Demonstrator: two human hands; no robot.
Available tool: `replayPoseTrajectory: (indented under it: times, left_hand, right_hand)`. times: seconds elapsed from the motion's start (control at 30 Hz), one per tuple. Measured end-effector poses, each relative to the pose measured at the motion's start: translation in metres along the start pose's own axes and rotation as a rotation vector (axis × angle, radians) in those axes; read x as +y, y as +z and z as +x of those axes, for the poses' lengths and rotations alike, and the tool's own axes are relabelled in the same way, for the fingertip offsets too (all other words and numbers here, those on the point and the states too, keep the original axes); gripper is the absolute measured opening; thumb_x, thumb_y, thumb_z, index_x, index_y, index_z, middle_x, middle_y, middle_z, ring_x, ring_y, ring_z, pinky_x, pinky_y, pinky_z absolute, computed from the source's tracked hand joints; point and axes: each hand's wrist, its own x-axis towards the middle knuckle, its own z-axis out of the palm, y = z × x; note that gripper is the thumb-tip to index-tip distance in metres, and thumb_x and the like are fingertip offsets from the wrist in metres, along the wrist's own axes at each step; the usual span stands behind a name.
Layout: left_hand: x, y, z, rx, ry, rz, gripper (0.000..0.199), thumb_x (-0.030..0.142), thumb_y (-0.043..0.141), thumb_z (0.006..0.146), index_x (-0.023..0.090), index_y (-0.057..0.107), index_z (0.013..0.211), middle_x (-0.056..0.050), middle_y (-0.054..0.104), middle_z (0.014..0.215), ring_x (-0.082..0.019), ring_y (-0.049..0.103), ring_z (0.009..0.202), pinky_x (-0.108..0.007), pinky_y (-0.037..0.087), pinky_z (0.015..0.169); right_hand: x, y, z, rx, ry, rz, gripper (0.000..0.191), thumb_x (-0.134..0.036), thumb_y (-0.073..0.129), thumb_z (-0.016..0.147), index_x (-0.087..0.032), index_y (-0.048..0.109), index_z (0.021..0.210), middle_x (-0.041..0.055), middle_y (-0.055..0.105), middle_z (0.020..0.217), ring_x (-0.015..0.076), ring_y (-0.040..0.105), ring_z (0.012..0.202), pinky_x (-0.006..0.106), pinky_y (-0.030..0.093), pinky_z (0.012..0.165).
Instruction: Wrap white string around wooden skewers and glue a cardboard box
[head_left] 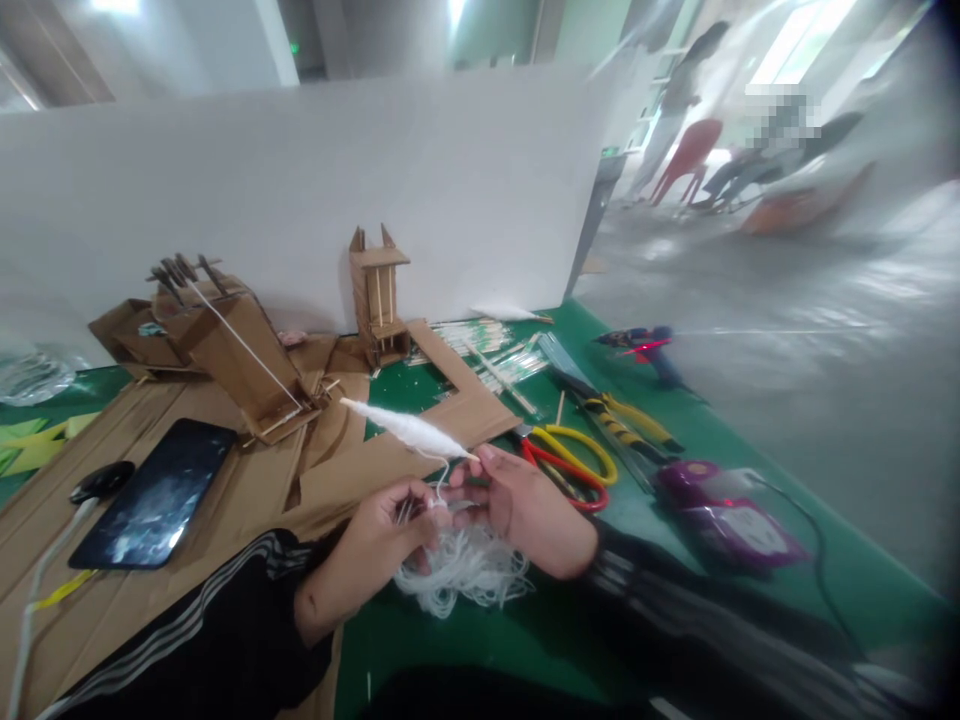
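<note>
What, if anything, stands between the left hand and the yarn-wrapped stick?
Nothing visible blocks it: only a thin strand loops between the left hand and the stick. The right hand holds the stick's near end.

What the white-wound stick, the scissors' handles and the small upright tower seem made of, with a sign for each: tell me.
White-wound stick: probably wood, its tip bare and tan, under matte yarn or thread, a soft white winding.
Scissors' handles: likely smooth plastic or coated metal; solid red and yellow colour.
Upright tower: apparently matte cardboard; flat, brown, cut panels.
</note>
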Motion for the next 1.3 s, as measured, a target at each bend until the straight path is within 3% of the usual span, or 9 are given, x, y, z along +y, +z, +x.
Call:
replayPoseTrajectory:
  times: [0.17, 0.3, 0.5, 0.77, 1.03, 1.3]
  left_hand:
    - [-0.002, -0.002, 0.003, 0.072, 0.034, 0.098, 0.030, 0.044, 0.067, 0.078, 0.015, 0.060, 0.078, 0.003, 0.056, 0.060, -0.009, 0.052, 0.047, -0.020, 0.046, 0.046]
    - [0.000, -0.001, 0.002, 0.042, 0.027, 0.169, 0.030, 0.044, 0.061, 0.083, 0.014, 0.067, 0.087, 0.001, 0.059, 0.068, -0.007, 0.051, 0.045, -0.020, 0.044, 0.045]
    - [0.002, 0.002, -0.002, -0.014, 0.023, 0.045, 0.026, 0.040, 0.065, 0.081, 0.015, 0.063, 0.088, 0.001, 0.058, 0.069, -0.010, 0.051, 0.055, -0.019, 0.047, 0.044]
    - [-0.004, 0.002, 0.002, 0.059, 0.025, 0.057, 0.027, 0.037, 0.070, 0.075, 0.018, 0.050, 0.078, 0.003, 0.055, 0.070, -0.009, 0.049, 0.052, -0.019, 0.046, 0.043]
    - [0.003, 0.004, -0.004, 0.059, 0.008, 0.262, 0.025, 0.039, 0.065, 0.079, 0.015, 0.069, 0.088, 0.001, 0.060, 0.067, -0.010, 0.052, 0.051, -0.020, 0.042, 0.049]
    - [0.007, 0.002, -0.006, 0.043, 0.068, 0.250, 0.023, 0.037, 0.064, 0.081, 0.015, 0.066, 0.085, 0.000, 0.060, 0.073, -0.009, 0.049, 0.052, -0.021, 0.041, 0.051]
  right_hand:
    - [0.001, 0.004, -0.003, 0.014, 0.054, -0.064, 0.023, -0.035, 0.054, 0.092, -0.015, 0.053, 0.079, 0.0048, 0.062, 0.086, 0.0189, 0.066, 0.072, 0.039, 0.055, 0.066]
    - [0.005, 0.002, -0.002, 0.020, 0.055, -0.085, 0.021, -0.032, 0.055, 0.092, -0.015, 0.053, 0.079, 0.0022, 0.060, 0.081, 0.0171, 0.064, 0.069, 0.037, 0.056, 0.063]
    - [0.007, -0.003, 0.001, 0.011, 0.037, -0.113, 0.024, -0.031, 0.053, 0.093, -0.014, 0.054, 0.076, 0.0030, 0.060, 0.075, 0.0125, 0.057, 0.060, 0.029, 0.052, 0.056]
    - [0.005, 0.002, -0.002, 0.021, 0.024, -0.086, 0.023, -0.035, 0.059, 0.088, -0.016, 0.053, 0.077, 0.0040, 0.060, 0.081, 0.0179, 0.062, 0.070, 0.035, 0.052, 0.061]
    - [0.006, 0.003, -0.003, 0.049, 0.006, -0.075, 0.024, -0.034, 0.065, 0.085, -0.016, 0.054, 0.074, 0.0028, 0.059, 0.078, 0.0147, 0.058, 0.075, 0.030, 0.051, 0.067]
    - [0.003, 0.003, -0.001, 0.042, 0.002, -0.145, 0.026, -0.036, 0.065, 0.084, -0.015, 0.054, 0.072, 0.0023, 0.058, 0.071, 0.0118, 0.054, 0.062, 0.025, 0.046, 0.058]
